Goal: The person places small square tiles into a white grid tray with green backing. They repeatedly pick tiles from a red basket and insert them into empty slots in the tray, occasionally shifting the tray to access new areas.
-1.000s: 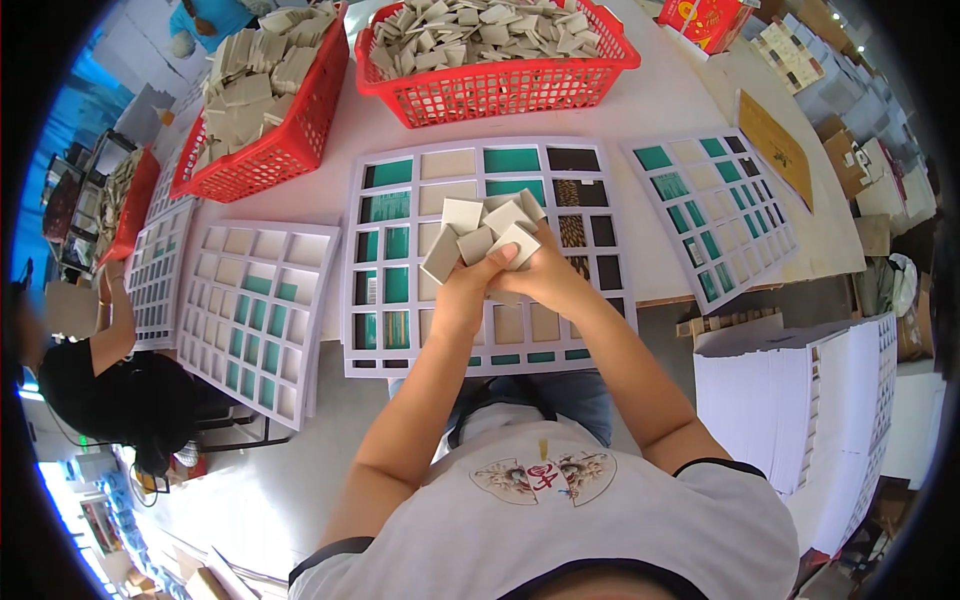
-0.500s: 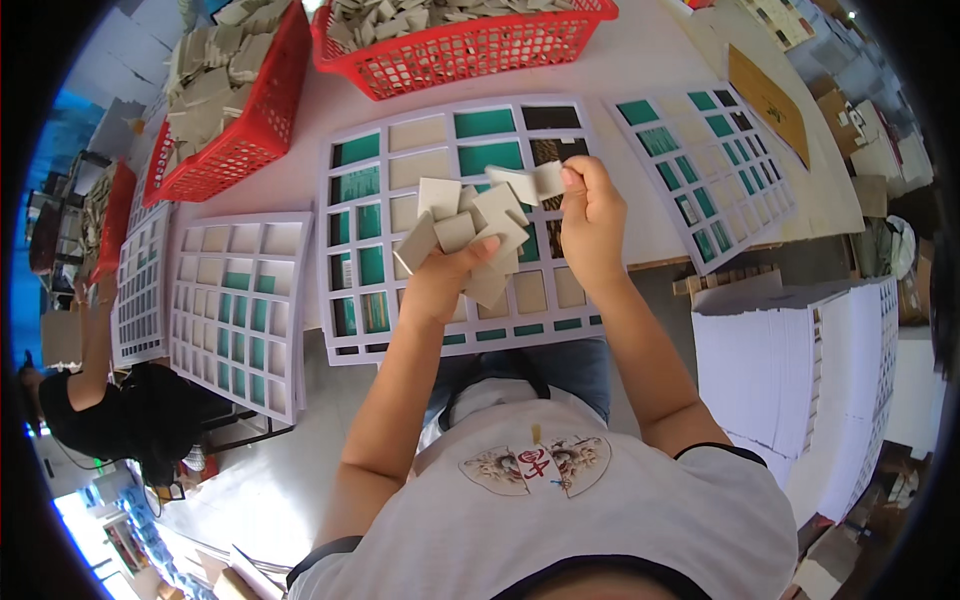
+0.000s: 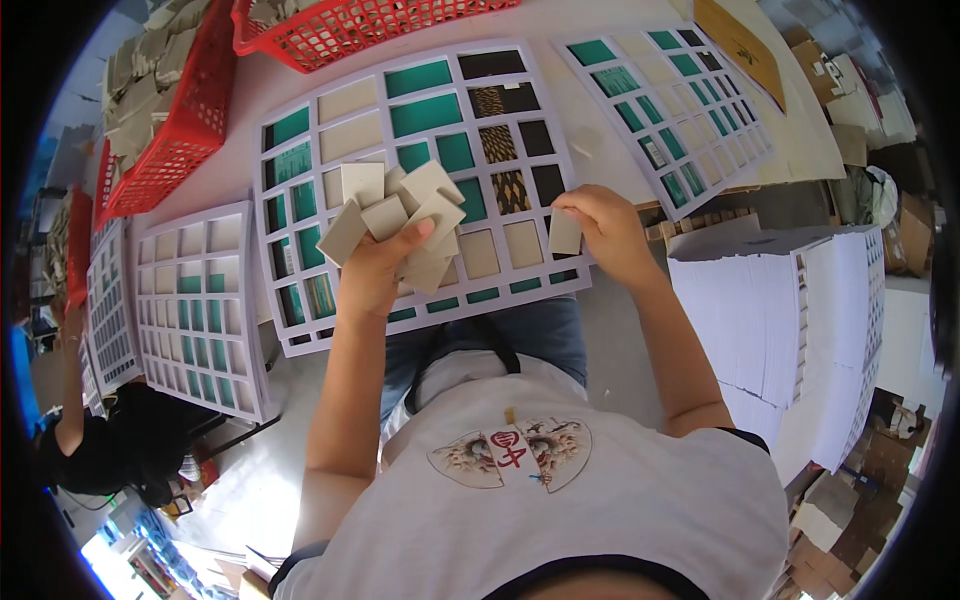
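Observation:
In my left hand [image 3: 374, 272] is a loose bunch of small grey-beige board pieces [image 3: 384, 218], fanned out above the thumb. My right hand [image 3: 612, 232] pinches a single board piece [image 3: 565, 232] by its upper edge, over the right edge of the frame sheet. That white frame sheet [image 3: 389, 155] lies in front of me, divided into rectangular cells. Several cells show green, black or patterned print, while others show beige board. The left hand and its pieces hide some of the middle cells.
Red perforated baskets [image 3: 185, 140] full of similar pieces stand at the far left, another [image 3: 370, 35] at the back. More frame sheets lie left [image 3: 195, 300] and right [image 3: 665, 120]. Stacked white sheets [image 3: 735, 320] stand right, below the tabletop. A person in black [image 3: 110, 435] works at far left.
My right hand has drawn one board piece away from the bunch and carried it to the right and nearer me, to the frame's right edge. The whole view has shifted.

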The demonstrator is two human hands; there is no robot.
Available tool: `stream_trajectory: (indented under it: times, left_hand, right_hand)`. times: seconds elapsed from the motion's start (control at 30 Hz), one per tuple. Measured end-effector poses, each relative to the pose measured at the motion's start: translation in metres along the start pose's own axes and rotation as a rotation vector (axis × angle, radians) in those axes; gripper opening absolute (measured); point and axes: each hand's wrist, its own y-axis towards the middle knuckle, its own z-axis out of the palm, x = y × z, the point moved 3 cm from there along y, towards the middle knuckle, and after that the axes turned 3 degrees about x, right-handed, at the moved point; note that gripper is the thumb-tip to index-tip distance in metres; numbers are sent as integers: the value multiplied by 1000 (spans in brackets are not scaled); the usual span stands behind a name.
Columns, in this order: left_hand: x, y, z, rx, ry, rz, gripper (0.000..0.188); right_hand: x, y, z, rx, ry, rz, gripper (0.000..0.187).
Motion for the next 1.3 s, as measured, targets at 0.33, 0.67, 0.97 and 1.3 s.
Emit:
stream_trajectory:
  times: [0.33, 0.67, 0.97, 1.3]
  left_hand:
    - [8, 0, -4, -44, 87, -16, 49]
    - [5, -9, 2, -83, 141, -23, 50]
    - [-28, -62, -35, -241, 252, 74, 51]
    - [-66, -101, -81, -397, 290, 187, 53]
  right_hand:
    - [-4, -8, 5, 51, -86, -141, 25]
    - [-34, -15, -9, -204, 20, 13, 18]
    - [-42, 38, -6, -107, -60, 496, 29]
    - [-54, 53, -78, -234, -70, 436, 21]
